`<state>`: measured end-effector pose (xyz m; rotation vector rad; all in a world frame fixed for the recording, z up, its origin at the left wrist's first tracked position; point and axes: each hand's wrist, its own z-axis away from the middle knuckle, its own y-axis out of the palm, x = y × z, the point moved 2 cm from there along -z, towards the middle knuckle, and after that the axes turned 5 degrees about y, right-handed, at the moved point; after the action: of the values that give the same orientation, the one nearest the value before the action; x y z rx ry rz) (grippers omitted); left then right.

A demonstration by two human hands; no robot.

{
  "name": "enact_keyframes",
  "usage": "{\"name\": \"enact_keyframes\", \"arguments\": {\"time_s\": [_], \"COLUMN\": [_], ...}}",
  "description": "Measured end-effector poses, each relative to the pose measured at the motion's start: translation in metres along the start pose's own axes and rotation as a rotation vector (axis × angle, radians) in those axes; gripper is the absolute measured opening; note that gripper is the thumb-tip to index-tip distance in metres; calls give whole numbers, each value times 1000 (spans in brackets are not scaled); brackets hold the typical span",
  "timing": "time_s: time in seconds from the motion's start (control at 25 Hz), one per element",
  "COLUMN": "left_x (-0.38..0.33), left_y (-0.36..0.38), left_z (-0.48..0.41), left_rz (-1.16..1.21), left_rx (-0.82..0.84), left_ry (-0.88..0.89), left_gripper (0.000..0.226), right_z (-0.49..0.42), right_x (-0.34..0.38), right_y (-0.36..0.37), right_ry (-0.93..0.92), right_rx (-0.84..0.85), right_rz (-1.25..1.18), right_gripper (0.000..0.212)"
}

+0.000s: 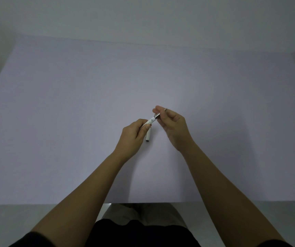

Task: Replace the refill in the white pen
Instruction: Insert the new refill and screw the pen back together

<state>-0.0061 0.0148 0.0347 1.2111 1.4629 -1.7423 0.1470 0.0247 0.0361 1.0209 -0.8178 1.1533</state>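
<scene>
Nearest the lens are dark sleeves and a dark lap at the bottom edge, with two bare forearms reaching out over the plain pale lilac tabletop [72, 104], which carries nothing else that I can see. Going left to right: my left hand [134, 134] has its grip closed around the white plastic pen barrel [150, 122], holding it slanted above the surface, and a short white tubular piece with a dark open end [147, 137] pokes out below the fingers; I cannot tell whether that piece is tucked in the same hand or lying on the tabletop beneath it. From the upper mouth of the barrel a thin grey refill [157, 115] sticks out toward the right. My right hand [171, 125] has thumb and forefinger pinched together on that refill's outer end, the other fingers curled loosely. I judge the pen is already opened and the refill is partway in or out; which direction, and whether this is the old or the new one, I cannot say. Seating it and closing the pen remain.
</scene>
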Motion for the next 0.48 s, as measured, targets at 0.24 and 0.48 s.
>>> {"name": "enact_keyframes", "arguments": {"time_s": [0.24, 0.48], "left_x": [0, -2], "left_y": [1, 0], "left_z": [0, -2], "left_rz": [6, 18], "left_rx": [-1, -15], "left_ry": [-3, -6], "left_gripper": [16, 20], "right_z": [-1, 1], "right_x": [3, 3], "right_y": [2, 4], "right_ry": [13, -10], "right_rx": [-107, 1], "right_rz": [146, 40], "right_gripper": [17, 17]}}
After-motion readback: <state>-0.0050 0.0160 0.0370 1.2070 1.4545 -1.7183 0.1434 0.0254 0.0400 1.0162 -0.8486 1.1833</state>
